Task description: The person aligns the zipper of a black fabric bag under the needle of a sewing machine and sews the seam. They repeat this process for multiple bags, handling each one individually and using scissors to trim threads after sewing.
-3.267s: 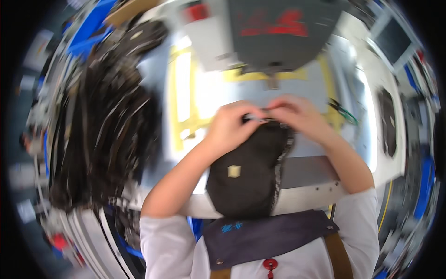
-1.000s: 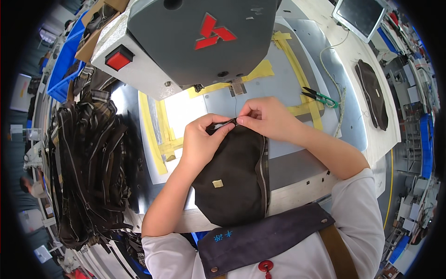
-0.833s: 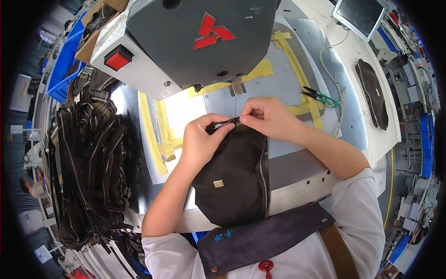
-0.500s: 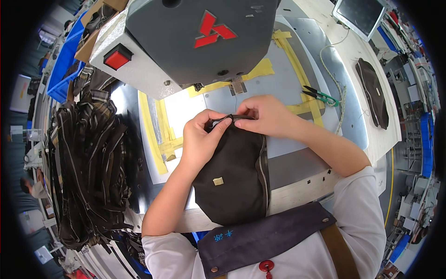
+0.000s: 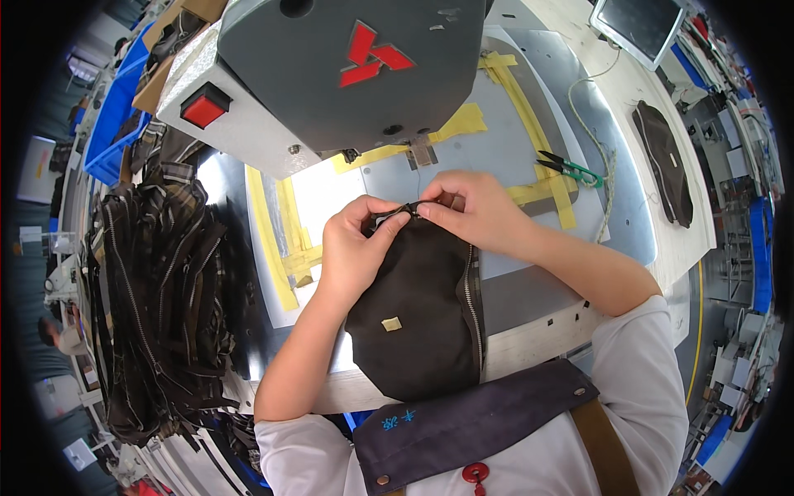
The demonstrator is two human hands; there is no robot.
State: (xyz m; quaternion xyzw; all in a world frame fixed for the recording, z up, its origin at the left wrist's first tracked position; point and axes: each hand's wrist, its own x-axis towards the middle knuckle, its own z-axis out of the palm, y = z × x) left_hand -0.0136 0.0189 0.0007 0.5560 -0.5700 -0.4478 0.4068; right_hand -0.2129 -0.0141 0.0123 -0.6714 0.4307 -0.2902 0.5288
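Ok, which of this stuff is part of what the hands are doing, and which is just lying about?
In use:
left hand and right hand, pinching the top edge of the dark pouch
its zipper
sewing machine, just above the hands

Lying about:
green snips
pile of zipper pieces
second dark piece
blue bin
screen
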